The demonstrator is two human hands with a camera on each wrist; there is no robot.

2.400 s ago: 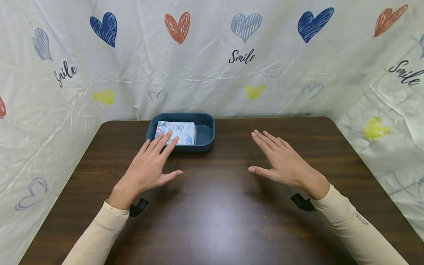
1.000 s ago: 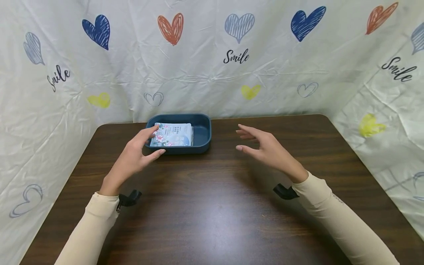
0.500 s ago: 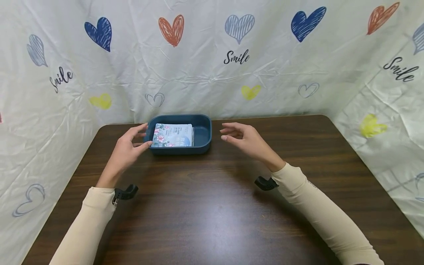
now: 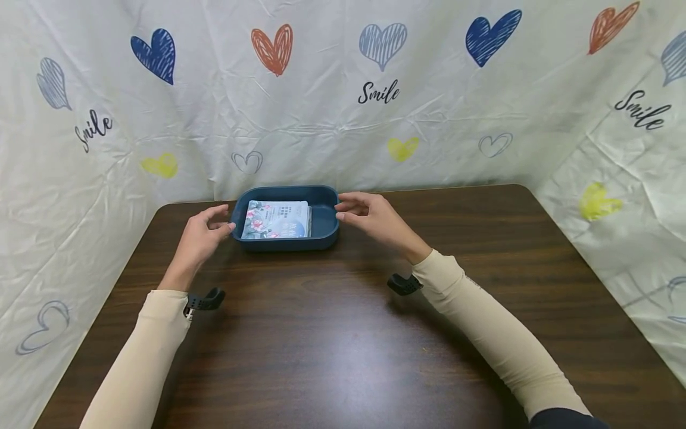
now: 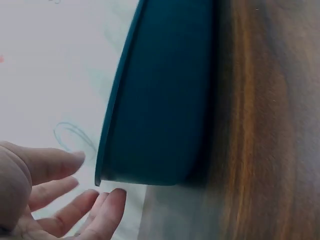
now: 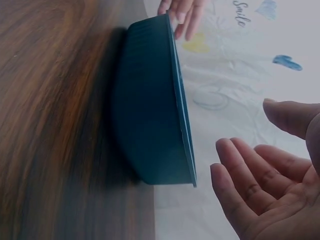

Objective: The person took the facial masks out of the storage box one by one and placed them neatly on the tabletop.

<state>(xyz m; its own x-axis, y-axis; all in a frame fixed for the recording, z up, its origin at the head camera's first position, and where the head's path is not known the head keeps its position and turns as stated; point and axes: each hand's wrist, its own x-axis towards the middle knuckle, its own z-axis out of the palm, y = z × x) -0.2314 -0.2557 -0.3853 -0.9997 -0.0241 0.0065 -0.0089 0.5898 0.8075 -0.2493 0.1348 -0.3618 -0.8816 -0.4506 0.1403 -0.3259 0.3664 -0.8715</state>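
Note:
A dark blue rectangular bin point(image 4: 286, 244) stands near the back edge of the table. Inside it, toward the left, lies a stack of flat pale-blue packets point(image 4: 276, 220) with pink flowers printed on top. My left hand point(image 4: 198, 241) is at the bin's left end, thumb and fingers spread; the left wrist view shows its fingertips point(image 5: 117, 197) close to the bin's corner, contact unclear. My right hand point(image 4: 377, 221) is at the right end with fingers slightly bent. In the right wrist view a gap separates that hand point(image 6: 270, 185) from the bin wall point(image 6: 147, 105).
The dark brown wooden table point(image 4: 321, 333) has rounded back corners. Behind it and along both sides hangs a white cloth point(image 4: 300, 107) printed with hearts and "Smile". A black strap mount point(image 4: 206, 300) sits on the left wrist, another point(image 4: 404, 284) on the right.
My left hand has moved from over the packets to the bin's left end. My right hand has travelled left to the bin's right end. The bin stays where it was.

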